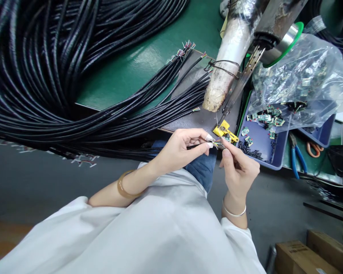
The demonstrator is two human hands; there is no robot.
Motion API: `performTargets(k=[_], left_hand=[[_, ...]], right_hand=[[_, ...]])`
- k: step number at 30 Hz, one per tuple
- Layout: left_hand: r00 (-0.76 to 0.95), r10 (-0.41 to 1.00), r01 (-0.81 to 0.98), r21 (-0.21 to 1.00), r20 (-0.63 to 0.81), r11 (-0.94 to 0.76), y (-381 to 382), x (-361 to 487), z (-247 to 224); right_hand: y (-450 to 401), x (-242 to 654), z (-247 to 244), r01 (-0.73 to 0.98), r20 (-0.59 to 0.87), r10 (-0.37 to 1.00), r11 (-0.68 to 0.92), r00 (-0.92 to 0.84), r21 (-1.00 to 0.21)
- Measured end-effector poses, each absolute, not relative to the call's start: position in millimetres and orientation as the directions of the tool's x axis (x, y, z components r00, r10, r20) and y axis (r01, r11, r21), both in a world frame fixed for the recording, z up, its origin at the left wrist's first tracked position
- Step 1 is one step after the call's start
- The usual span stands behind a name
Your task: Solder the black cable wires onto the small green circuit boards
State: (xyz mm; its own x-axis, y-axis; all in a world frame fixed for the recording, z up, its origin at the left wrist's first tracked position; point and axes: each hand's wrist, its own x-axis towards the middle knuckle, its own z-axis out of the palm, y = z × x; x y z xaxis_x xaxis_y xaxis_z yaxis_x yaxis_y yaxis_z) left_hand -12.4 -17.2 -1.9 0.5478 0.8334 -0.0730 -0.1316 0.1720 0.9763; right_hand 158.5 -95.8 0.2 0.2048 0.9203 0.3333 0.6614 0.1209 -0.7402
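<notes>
In the head view, my left hand [185, 148] pinches the end of a black cable [193, 146] between thumb and fingers. Thin coloured wires [216, 143] fan out of that end. My right hand [240, 165] is closed at the wire tips, thumb against forefinger; what lies between them is too small to make out. Just beyond the fingertips sits a yellow fixture [225, 130] at the bench edge, with a small green circuit board [228, 139] by it. Above it the soldering iron [241, 85] points down, its tip close to the fixture.
Bundles of black cables [103, 127] cover the left bench. A taped whitish tube [223, 80] hangs beside the iron, near a solder spool [286, 45]. Rightward are a purple tray [280, 158] of circuit boards, a plastic bag [311, 83] and blue-handled pliers [297, 156]. Cardboard boxes [300, 257] stand below.
</notes>
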Motion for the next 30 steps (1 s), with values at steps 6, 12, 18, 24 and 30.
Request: performTargets(k=[6,12,18,24,30], left_hand=[[0.624,0.775,-0.129,0.966,-0.096,0.224,-17,-13,0],[0.596,0.797,-0.135,0.966,-0.099,0.221,-20,-9,0],[0.516,0.847,-0.206,0.942,-0.125,0.264,-21,-7,-3],[0.576,0.798,-0.188,0.921,-0.177,0.340,-16,-12,-2],[0.516,0.843,-0.201,0.935,-0.152,0.292,-18,-6,-2]], right_hand=[[-92,161,4,0.554,0.195,0.964,0.063,0.183,-0.830],[-94,161,5,0.736,0.384,0.913,0.163,0.141,-0.657],[-93,155,-3,0.890,0.584,0.807,0.327,-0.089,-0.316],[-97,152,14,0.627,0.554,0.736,0.229,0.389,-0.744],[-93,149,22,0.658,0.474,0.796,0.129,0.378,-0.742]])
